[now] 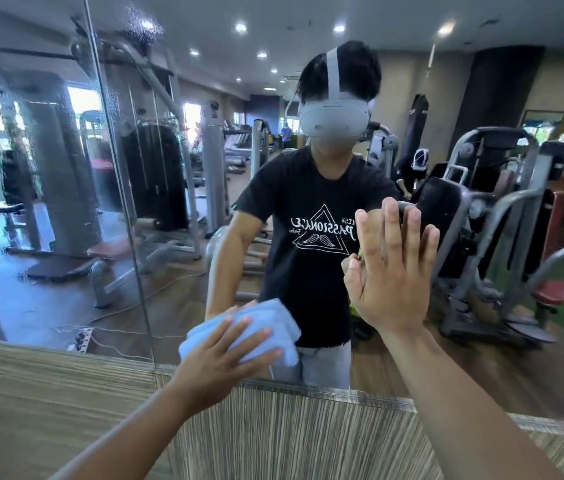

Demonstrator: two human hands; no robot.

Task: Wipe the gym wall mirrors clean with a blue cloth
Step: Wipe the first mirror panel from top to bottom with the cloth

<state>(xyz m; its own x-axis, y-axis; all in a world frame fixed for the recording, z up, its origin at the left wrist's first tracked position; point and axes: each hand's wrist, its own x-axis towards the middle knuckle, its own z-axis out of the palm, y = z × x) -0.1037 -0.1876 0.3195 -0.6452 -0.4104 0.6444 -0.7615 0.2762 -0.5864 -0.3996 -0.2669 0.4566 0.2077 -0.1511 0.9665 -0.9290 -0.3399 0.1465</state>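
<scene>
A folded blue cloth (266,332) lies flat against the wall mirror (481,306) near the mirror's lower edge. My left hand (225,358) presses on it with fingers spread and nearly straight. My right hand (389,271) rests flat on the glass to the right, fingers straight and pointing up, holding nothing. A second mirror panel (38,202) to the left meets this one at a vertical seam and carries spray droplets and streaks. My own reflection fills the middle of the right panel.
A wood-grain wall panel (291,438) runs below both mirrors. The glass reflects gym machines, a weight stack, a punching bag, ceiling lights and a power strip with a cable on the wooden floor.
</scene>
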